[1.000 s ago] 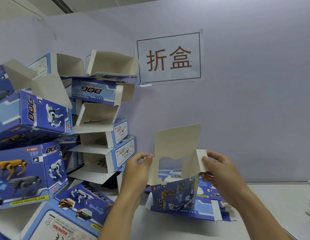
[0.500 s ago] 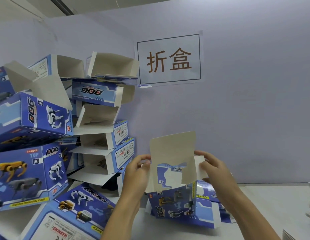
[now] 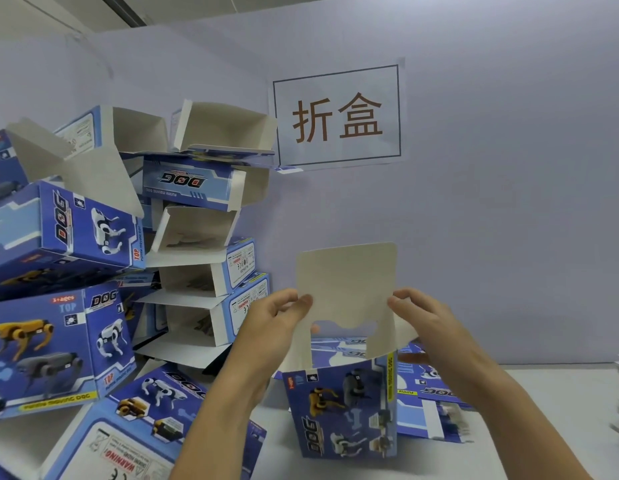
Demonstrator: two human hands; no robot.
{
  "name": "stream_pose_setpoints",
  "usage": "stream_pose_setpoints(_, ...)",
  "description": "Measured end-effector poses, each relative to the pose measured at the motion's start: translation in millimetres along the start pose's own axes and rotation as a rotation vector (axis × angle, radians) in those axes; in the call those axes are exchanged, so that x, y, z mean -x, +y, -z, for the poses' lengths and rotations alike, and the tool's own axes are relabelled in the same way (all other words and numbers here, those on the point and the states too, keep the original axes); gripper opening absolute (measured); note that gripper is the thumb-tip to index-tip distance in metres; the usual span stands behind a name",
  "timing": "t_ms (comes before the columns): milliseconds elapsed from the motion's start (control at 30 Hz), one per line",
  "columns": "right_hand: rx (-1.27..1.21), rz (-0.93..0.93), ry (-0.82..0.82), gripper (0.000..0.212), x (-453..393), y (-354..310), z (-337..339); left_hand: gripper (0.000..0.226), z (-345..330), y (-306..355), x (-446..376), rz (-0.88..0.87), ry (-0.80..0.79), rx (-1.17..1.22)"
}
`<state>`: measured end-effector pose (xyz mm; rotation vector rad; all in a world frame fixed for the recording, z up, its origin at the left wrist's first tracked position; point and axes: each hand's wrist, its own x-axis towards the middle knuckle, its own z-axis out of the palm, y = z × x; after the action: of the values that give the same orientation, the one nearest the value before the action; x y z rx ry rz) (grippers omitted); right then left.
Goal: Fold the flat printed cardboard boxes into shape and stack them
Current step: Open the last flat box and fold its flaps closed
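We are holding the box [image 3: 339,410] upright on the desk [image 3: 560,393], right of the stack [image 3: 204,258]; our left hand [image 3: 273,323] and right hand [image 3: 425,323] are pinching its flap [image 3: 346,282]. Light, bendable card, probably best gripped at the creases.

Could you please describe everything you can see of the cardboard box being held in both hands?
The blue printed cardboard box stands upright on the white table, squared up with its top open. Its front shows robot dogs and "DOG" lettering. A plain off-white top flap with a scalloped cutout stands up. The left hand and right hand pinch the flap's side edges.
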<state>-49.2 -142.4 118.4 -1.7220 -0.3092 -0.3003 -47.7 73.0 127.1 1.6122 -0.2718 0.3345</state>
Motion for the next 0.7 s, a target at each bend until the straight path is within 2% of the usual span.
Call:
stream_pose_setpoints(167, 0.077, -0.065, 0.032, 0.022, 3, -4, -2, 0.025, 3, -3, 2, 0.015, -0.04, -0.094)
stream_pose_setpoints(433, 0.124, 0.03, 0.101, 0.026, 5, -7, -1, 0.021, 29, 11, 7, -0.107, -0.139, -0.475)
stream_pose_setpoints(567, 0.124, 0.0, 0.045, 0.023, 5, -8, -2, 0.012, 32, 10, 7, -0.13, -0.209, -0.482)
stream_pose_setpoints(700, 0.185, -0.113, -0.008, 0.021, 4, -1, -4, 0.017, 23, 0, 4, -0.141, -0.241, -0.462)
